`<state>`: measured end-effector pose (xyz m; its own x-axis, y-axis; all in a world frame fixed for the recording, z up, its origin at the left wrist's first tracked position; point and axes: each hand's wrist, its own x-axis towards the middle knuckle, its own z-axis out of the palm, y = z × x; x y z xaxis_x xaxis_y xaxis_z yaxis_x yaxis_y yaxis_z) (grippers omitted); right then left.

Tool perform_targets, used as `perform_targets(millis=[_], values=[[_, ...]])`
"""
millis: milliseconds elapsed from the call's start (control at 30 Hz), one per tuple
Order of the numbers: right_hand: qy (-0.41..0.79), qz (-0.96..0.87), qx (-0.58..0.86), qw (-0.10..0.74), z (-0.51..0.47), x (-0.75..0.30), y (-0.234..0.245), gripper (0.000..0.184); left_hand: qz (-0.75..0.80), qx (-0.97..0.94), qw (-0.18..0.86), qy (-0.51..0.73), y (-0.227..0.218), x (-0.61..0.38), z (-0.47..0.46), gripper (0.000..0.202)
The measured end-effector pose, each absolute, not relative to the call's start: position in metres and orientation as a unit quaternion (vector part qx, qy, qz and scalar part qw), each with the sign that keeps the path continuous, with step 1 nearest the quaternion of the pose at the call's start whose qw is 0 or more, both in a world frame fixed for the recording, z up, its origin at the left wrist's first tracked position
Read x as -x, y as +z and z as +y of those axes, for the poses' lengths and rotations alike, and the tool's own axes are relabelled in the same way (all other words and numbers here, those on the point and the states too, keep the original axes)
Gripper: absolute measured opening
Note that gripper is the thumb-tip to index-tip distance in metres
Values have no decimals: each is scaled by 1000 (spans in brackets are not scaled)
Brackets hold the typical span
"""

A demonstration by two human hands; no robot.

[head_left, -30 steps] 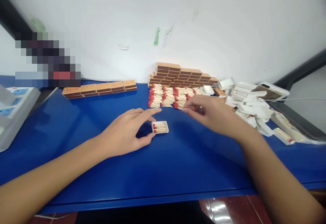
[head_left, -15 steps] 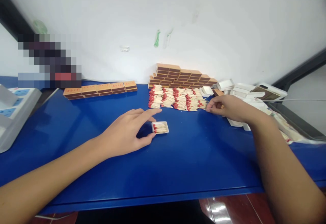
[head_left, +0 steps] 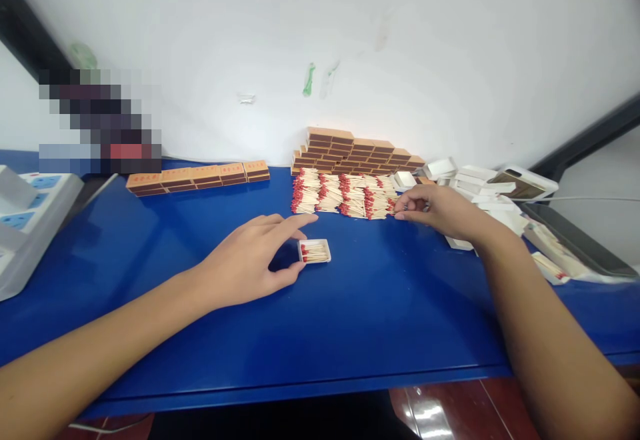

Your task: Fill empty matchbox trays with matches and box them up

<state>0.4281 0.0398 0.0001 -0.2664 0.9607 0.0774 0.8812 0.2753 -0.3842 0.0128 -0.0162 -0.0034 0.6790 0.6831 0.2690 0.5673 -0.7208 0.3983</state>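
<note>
A small white matchbox tray (head_left: 327,253) with red-headed matches lying in it rests on the blue table. My left hand (head_left: 250,253) steadies its left end between thumb and fingers, index finger stretched above it. Farther back lies a wide pile of red-tipped matches (head_left: 345,193) in several rough rows. At the pile's right end my right hand (head_left: 435,207) is closed in a pinch on matches; how many it holds is hidden by the fingers.
Closed matchboxes are stacked (head_left: 350,150) against the wall, and a row of matchboxes (head_left: 200,177) stands at left. Empty white trays (head_left: 480,180) heap up at right beside a phone (head_left: 530,183) and a match-filled tray (head_left: 550,268). A power strip (head_left: 50,227) sits far left.
My right hand has shifted a little left, its fingertips now at the right end of the match pile. My left hand and the tray have stayed put.
</note>
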Motion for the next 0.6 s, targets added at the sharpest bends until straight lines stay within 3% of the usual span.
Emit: perform_targets(millis=[600], values=[[131, -797, 564, 169, 42, -428, 2, 51, 346, -906, 146, 198, -2, -13, -17, 63]])
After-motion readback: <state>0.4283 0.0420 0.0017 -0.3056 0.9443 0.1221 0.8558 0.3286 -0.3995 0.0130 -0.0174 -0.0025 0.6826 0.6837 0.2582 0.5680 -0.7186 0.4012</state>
